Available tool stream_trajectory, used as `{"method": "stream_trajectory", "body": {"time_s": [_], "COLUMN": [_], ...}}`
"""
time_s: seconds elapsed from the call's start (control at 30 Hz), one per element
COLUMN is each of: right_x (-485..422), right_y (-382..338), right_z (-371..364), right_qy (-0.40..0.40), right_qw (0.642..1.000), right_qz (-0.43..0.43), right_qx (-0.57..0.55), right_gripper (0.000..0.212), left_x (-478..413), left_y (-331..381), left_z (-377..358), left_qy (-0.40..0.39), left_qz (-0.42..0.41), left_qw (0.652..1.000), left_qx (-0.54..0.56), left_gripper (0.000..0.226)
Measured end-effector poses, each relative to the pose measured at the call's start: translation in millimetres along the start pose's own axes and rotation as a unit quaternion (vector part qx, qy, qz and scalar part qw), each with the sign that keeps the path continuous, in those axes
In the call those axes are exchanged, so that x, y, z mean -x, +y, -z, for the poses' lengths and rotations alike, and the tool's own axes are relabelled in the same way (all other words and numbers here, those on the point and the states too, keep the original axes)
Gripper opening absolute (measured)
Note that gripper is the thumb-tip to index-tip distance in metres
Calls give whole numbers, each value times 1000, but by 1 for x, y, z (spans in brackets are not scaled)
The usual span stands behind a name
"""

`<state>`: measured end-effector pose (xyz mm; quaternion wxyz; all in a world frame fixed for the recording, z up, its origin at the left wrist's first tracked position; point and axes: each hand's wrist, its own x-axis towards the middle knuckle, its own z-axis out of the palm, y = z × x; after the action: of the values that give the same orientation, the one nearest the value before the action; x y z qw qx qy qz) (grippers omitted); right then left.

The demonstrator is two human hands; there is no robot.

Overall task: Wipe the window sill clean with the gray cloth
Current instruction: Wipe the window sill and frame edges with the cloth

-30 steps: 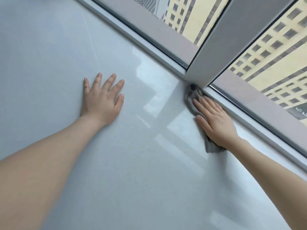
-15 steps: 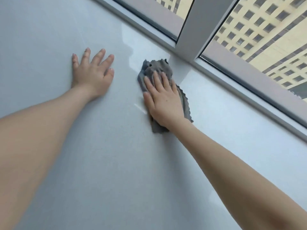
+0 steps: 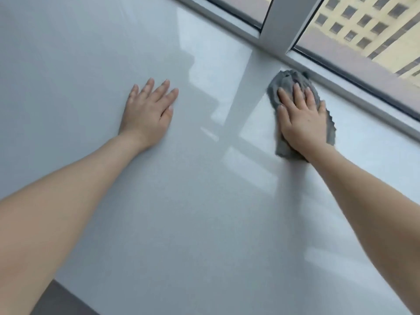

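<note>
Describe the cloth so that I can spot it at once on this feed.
Find the upright window post at the top; right of its foot, on the pale sill beside the frame rail, lies the cloth. It is a crumpled dark gray rag, pressed flat under the right hand; the left hand rests bare on the sill.

Single head-worn wide-angle view, looking forward and steeply down, close over the window sill [image 3: 204,201]. Both forearms enter from the bottom corners. Window frame [image 3: 281,23] crosses the top right, beyond the hands.
</note>
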<state>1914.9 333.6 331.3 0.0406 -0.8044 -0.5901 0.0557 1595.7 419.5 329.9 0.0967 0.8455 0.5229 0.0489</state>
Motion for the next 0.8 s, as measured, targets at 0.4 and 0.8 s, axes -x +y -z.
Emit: {"method": "stream_trajectory", "body": {"time_s": [0.4,0.8], "right_x": [246,296], "right_y": [-28,-182], "right_z": [2,-26], "right_qy": [-150,-38], "right_qw": [866,988], "right_qz": [477,136], "right_qx": [-4,-63], "right_gripper": [42,46], "left_x": [98,121], "left_y": [21,18], "left_z": [-3,-1], "left_qy": [4,29], "left_qz": [-126,-129], "left_qw": [991,990], "left_qx": [35,39], "left_gripper": [45,42]}}
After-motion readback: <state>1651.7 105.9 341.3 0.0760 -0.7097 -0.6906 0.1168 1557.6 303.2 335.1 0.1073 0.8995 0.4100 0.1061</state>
